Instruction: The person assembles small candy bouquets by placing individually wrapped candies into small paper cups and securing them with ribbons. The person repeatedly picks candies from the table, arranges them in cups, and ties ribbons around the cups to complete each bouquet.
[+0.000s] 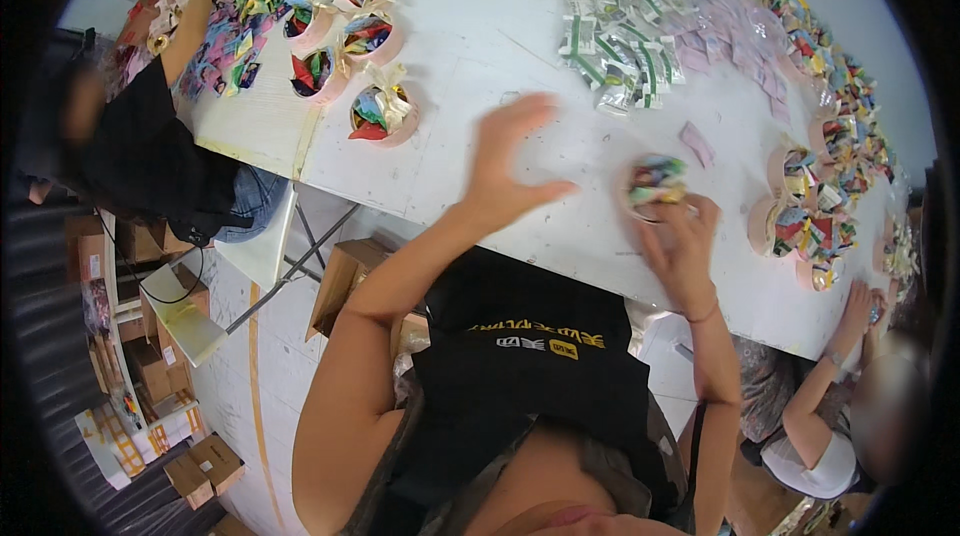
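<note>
My left hand [510, 168] hangs over the white table [460, 46], somewhat blurred, its fingers and thumb spread with nothing between them. To its right, a small round tub [632, 204] full of colourful wrapped packets [657, 178] stands near the table's front edge. My right hand [682, 241] grips this tub at its near right side, fingertips at the rim and on the packets. A single pale pink sachet [697, 144] lies just beyond it. Farther back is a heap of white and green sachets [622, 56].
Filled pink tubs [385, 126] cluster at the left; more filled tubs [765, 226] stand at the right. Pink sachets [745, 46] and colourful packets [235, 46] are heaped around. Co-workers [130, 141] sit at both sides. Cardboard boxes [345, 276] stand below the table.
</note>
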A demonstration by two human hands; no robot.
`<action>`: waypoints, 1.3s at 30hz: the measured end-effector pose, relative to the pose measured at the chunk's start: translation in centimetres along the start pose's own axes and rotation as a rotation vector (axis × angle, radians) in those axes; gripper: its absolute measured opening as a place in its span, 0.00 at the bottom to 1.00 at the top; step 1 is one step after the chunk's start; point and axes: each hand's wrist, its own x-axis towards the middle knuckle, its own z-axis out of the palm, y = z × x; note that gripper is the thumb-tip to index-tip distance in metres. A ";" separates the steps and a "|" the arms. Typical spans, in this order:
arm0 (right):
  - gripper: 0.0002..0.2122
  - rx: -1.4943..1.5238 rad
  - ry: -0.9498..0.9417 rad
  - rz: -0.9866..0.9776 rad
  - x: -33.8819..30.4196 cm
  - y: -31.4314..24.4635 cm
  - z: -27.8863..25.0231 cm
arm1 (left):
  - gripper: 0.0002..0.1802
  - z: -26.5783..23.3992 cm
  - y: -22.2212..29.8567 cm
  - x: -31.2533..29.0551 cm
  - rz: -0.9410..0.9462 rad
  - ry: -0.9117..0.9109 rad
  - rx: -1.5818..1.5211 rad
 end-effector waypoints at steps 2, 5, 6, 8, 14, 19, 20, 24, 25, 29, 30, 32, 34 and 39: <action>0.12 -0.088 0.084 0.149 -2.9 2.4 -1.8 | 0.38 -4.8 -2.7 -2.3 -0.065 0.328 0.261; 0.14 -0.174 0.200 0.257 -5.5 6.6 -3.9 | 0.48 -13.3 -6.9 -3.8 -0.290 0.365 0.342; 0.14 -0.222 0.246 0.277 -5.6 7.6 -4.5 | 0.53 -15.4 -8.5 -3.9 -0.332 0.301 0.269; 0.15 -0.254 0.264 0.420 -5.8 10.1 -5.0 | 0.63 -16.6 -9.0 -3.3 -0.382 0.090 0.117; 0.21 -0.259 0.470 0.294 -1.4 10.1 -3.1 | 0.56 -9.7 -7.6 -3.7 -0.501 -0.025 -0.058; 0.18 -0.121 0.097 0.259 2.5 10.1 0.6 | 0.50 -4.7 -1.5 -1.4 -0.238 -0.192 0.276; 0.17 -0.102 0.030 0.301 2.9 10.4 0.4 | 0.50 -3.9 -1.5 -1.2 -0.236 -0.123 0.217; 0.09 0.345 -0.126 0.421 5.3 6.4 -1.2 | 0.39 -2.2 -1.4 -0.3 -0.464 -0.152 -0.159; 0.07 0.670 -0.091 0.389 5.4 4.8 -0.6 | 0.36 -1.8 -1.9 -0.1 -0.499 -0.187 -0.177; 0.04 1.161 -0.110 0.277 6.7 -2.2 3.0 | 0.23 -1.3 -2.3 0.0 -0.442 -0.171 -0.221; 0.04 1.046 -0.146 0.184 7.2 -2.6 4.4 | 0.22 -1.3 -2.6 -0.2 -0.459 -0.161 -0.270; 0.04 0.803 -0.076 0.076 8.3 -4.0 6.5 | 0.20 -1.0 -2.5 -0.1 -0.460 -0.142 -0.308; 0.05 0.619 0.026 0.003 8.7 -4.8 7.4 | 0.20 -1.2 -2.3 -0.2 -0.476 -0.135 -0.359; 0.06 0.535 0.100 0.184 8.6 -5.2 7.5 | 0.22 -1.7 -3.4 -0.4 -0.484 -0.156 -0.710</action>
